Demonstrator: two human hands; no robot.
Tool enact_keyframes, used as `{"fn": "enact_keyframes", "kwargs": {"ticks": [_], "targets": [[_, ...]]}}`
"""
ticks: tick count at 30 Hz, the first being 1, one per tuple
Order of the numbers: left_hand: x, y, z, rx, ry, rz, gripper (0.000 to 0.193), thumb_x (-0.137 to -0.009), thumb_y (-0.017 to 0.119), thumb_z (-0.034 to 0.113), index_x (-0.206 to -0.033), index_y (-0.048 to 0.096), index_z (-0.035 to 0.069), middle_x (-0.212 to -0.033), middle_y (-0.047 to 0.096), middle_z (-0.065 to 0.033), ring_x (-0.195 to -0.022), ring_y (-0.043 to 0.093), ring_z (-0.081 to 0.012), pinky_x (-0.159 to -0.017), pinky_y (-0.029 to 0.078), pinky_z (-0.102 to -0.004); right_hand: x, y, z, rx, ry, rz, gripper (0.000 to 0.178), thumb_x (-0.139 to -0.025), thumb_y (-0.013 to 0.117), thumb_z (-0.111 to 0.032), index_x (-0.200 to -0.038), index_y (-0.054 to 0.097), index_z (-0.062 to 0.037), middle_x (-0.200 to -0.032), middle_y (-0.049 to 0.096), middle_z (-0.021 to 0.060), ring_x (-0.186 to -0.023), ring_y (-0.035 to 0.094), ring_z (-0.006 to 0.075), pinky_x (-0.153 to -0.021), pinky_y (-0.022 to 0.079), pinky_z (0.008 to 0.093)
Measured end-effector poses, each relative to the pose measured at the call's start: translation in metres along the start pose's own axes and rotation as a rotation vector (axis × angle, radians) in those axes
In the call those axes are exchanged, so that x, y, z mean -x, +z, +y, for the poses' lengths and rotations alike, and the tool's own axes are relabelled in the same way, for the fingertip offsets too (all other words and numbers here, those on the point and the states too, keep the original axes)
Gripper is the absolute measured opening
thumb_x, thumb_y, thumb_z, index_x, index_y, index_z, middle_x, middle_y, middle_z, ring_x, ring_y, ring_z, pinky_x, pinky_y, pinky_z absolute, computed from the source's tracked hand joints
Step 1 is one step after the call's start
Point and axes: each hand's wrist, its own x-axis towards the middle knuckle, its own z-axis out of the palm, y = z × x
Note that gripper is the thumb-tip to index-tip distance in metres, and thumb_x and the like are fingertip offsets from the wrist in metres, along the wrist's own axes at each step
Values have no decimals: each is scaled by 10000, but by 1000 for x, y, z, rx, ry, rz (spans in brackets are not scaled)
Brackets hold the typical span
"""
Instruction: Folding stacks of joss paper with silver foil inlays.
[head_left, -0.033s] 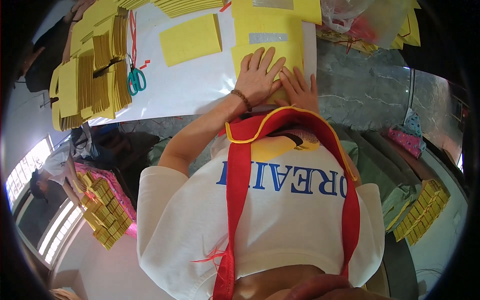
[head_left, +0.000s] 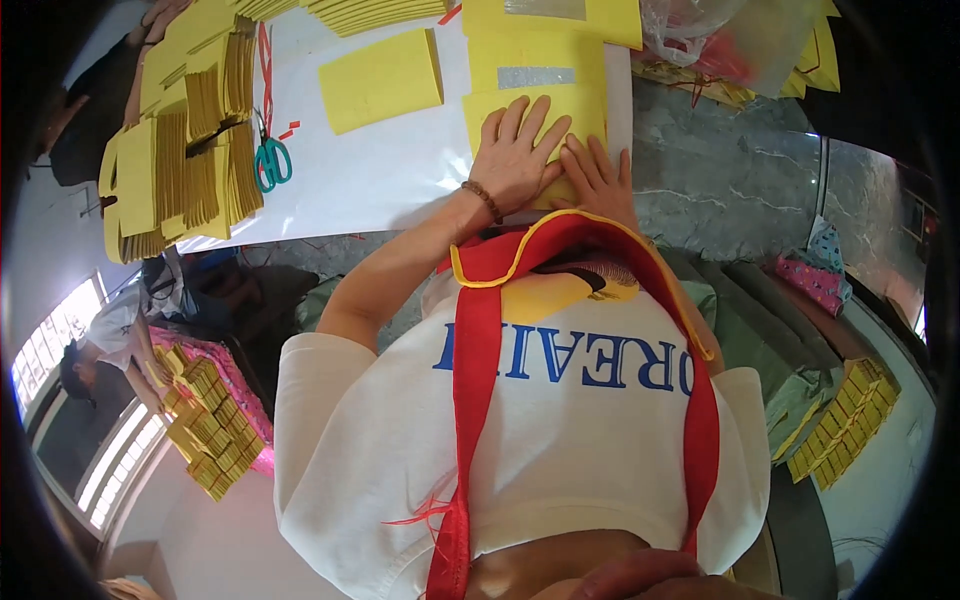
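Both of my hands lie on a yellow paper sheet [head_left: 585, 100] at the front right of the white table. My left hand [head_left: 515, 155], with a beaded bracelet at its wrist, rests flat with its fingers spread. Beside it, my right hand [head_left: 600, 180] is also laid out flat, its fingers apart and its thumb side close to my left hand. Neither hand grips anything. Just beyond the fingertips, a silvery strip [head_left: 536, 76] crosses another yellow sheet. What lies under my palms is hidden.
A folded yellow piece [head_left: 380, 82] lies left of my hands on the white table [head_left: 350, 175]. Teal-handled scissors [head_left: 271, 163] sit beside stacked yellow folders [head_left: 165, 170]. Clear plastic bags [head_left: 700, 35] are at the upper right. Another person [head_left: 115, 325] handles yellow bundles at the far left.
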Motion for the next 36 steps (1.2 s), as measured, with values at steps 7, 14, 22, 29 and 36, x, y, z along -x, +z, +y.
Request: {"fn": "enact_keyframes", "kwargs": {"ticks": [7,14,22,29,36], "targets": [[7,-14,-9,240,77,77,563,-751,656,311,-1254,476,132,-1266,451,-102,-1144,408,-313,-922,320,-452,3,6,1,89,-18,-74,644,-846,481,-551,-1340,422,-142,-1450,314,9,-1355,246,217,-1053,142,588],[15,-5,-15,89,146,-6,594,-741,663,342,-1266,472,139,-1247,465,-79,-1098,432,-291,-879,345,-438,-1,-2,7,23,-33,-133,584,-869,498,-480,-1318,448,-111,-1440,334,38,-1361,228,259,-1065,153,563],[16,-5,7,-274,219,82,543,-723,616,248,-1210,497,39,-1140,528,-133,-926,513,-235,-723,413,-362,-6,-25,15,-1099,565,175,297,-950,472,-167,-1181,549,4,-1109,604,73,-1034,536,129,-922,390,255],[-1,-40,-18,-51,144,66,485,-700,573,140,-1170,530,27,-1104,564,-106,-906,530,-237,-724,435,-359,4,-12,16,-1148,713,392,289,-958,457,-175,-1170,556,-4,-1084,606,87,-1033,548,161,-916,404,290],[27,-80,-126,-320,0,390,473,-715,548,59,-1185,560,116,-1181,574,-42,-996,517,-243,-816,396,-377,24,9,32,-1146,778,349,291,-962,462,-194,-1162,565,-10,-1049,614,87,-998,560,161,-896,418,281]]}}
